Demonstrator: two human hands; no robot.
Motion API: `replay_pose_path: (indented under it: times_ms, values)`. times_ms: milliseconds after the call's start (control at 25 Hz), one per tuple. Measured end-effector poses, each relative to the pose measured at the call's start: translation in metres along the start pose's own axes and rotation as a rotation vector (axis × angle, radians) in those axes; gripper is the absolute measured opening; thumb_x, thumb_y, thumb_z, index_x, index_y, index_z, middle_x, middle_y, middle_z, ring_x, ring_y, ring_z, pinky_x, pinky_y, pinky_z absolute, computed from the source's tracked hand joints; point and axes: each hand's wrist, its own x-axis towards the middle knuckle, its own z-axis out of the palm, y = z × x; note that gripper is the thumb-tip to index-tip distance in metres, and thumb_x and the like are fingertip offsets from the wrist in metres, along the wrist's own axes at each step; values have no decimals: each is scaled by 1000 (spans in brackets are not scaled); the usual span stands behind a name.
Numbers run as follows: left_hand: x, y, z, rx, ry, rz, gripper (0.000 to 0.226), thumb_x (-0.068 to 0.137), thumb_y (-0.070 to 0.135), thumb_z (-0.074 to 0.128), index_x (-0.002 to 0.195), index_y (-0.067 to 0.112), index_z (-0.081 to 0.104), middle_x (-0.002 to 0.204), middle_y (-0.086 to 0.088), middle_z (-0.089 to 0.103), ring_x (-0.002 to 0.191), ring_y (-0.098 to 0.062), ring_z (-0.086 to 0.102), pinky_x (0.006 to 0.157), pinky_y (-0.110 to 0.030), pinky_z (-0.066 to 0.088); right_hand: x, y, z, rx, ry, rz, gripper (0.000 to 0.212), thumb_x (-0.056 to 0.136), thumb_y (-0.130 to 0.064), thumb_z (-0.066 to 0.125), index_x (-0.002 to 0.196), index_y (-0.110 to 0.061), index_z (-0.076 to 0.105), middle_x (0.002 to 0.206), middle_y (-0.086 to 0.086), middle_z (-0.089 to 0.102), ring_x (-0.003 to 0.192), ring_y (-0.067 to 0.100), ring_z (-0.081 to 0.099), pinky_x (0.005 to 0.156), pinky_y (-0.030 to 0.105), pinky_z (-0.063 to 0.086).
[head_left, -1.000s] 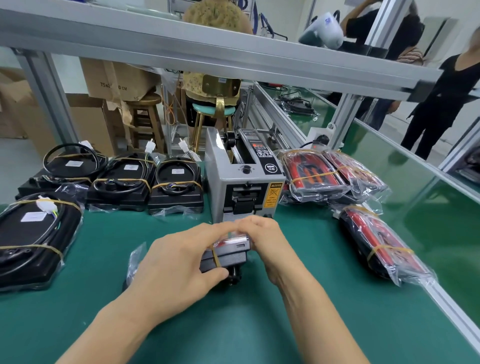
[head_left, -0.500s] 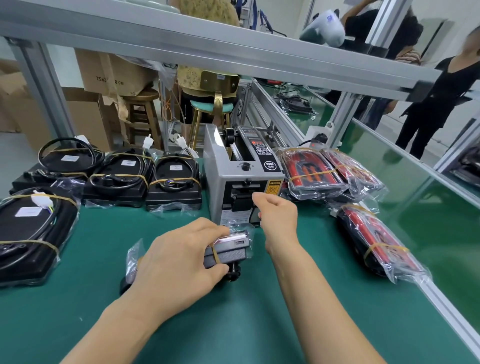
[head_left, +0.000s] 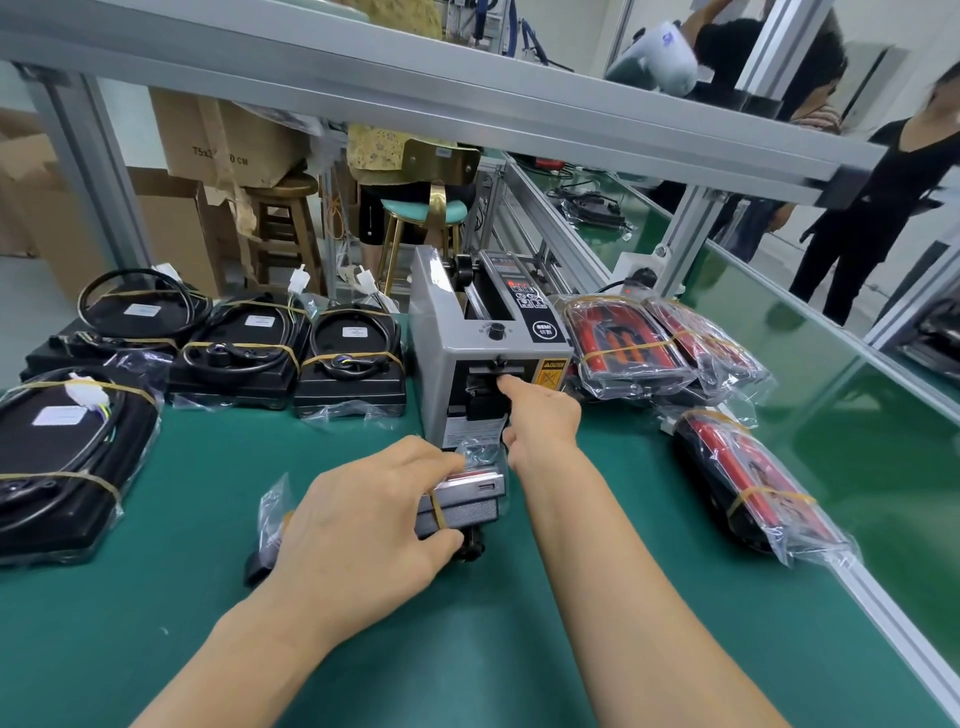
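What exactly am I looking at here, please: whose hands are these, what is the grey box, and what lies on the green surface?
This is one picture from a wide-angle camera worn on a person's head, looking forward and down, so both bare hands are the wearer's own. The left hand has a small grey bagged part, bound with a rubber band, in its grip on the green mat. The right hand reaches forward, forefinger at the outlet of the grey box, which looks like an automatic tape dispenser; whether it holds tape I cannot tell. On the left lie black bagged units with coiled cables, and on the right red-and-black bagged parts.
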Motion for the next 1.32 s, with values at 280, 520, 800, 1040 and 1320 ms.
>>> replay_pose_path:
  times_ms: [280, 520, 800, 1040, 1320]
  values:
    - [4, 5, 3, 43, 53, -61, 47, 70, 38, 70, 116, 32, 66, 109, 23, 62, 97, -10, 63, 78, -28, 51, -53, 3, -53, -97, -437, -53, 11, 84, -28, 69, 76, -22, 73, 78, -18, 70, 80, -5, 59, 72, 23, 35]
    - [6, 8, 10, 103, 98, -146, 52, 73, 37, 75, 123, 34, 61, 117, 23, 59, 101, -11, 61, 76, -25, 44, -81, 29, -64, -39, -435, -204, 28, 86, -19, 65, 66, -35, 77, 113, -25, 60, 113, -8, 52, 102, 30, 34]
    - [7, 9, 12, 134, 108, -154, 52, 73, 39, 74, 123, 35, 61, 117, 23, 59, 101, -10, 61, 73, -23, 42, -79, 42, -59, 67, -400, -186, 27, 88, -12, 63, 68, -22, 78, 122, -12, 62, 127, 8, 51, 114, 45, 33]
    - [7, 9, 12, 126, 113, -147, 50, 71, 37, 75, 120, 33, 64, 113, 21, 61, 96, -12, 62, 73, -26, 45, -75, 47, -58, 61, -376, -237, 20, 85, -9, 66, 69, -14, 77, 122, -1, 64, 120, 5, 55, 107, 37, 41]
    - [7, 10, 11, 115, 116, -139, 49, 66, 32, 80, 113, 30, 68, 107, 18, 64, 90, -16, 65, 68, -28, 47, -75, 55, -52, 46, -284, -360, 19, 83, -7, 66, 65, -5, 71, 101, 0, 68, 97, -2, 62, 74, 9, 42]
